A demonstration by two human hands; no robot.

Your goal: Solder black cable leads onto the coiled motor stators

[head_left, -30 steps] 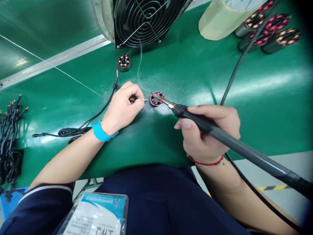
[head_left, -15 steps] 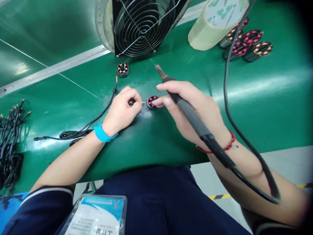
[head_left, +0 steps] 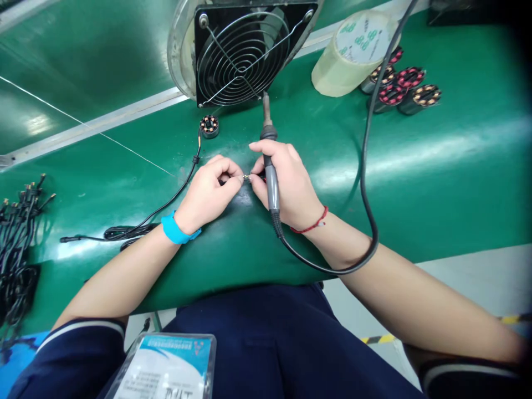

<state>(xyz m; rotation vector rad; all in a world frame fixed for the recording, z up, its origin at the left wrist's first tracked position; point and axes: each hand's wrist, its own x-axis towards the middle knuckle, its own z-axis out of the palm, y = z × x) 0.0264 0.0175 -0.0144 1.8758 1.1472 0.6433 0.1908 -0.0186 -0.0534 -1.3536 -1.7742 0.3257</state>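
My left hand (head_left: 210, 191), with a blue wristband, is closed in a pinch on a black cable; its thin bare wire ends (head_left: 246, 177) stick out past the fingertips. A soldering iron (head_left: 272, 185) lies across my right hand (head_left: 288, 180), held in the curl of the fingers with its tip pointing up toward the fan. The thumb and a fingertip of that hand meet at the wire ends. Beneath them, a small motor stator with red windings is almost wholly hidden. Another stator (head_left: 209, 126), with copper windings and a cable attached, stands beyond my left hand.
A fan with a wire guard (head_left: 241, 69) stands at the back. Right of it are a wide tape roll (head_left: 338, 69) and several stators (head_left: 418, 100). Bundled black cables (head_left: 20, 244) lie at far left. A strand of solder wire (head_left: 124, 147) hangs from the left. The iron's cord (head_left: 366, 166) loops over my right forearm.
My right hand has moved left and turned, swinging the soldering iron from slanted to nearly upright. Its fingertips have come over the red stator to the wire ends. My left hand has barely moved.
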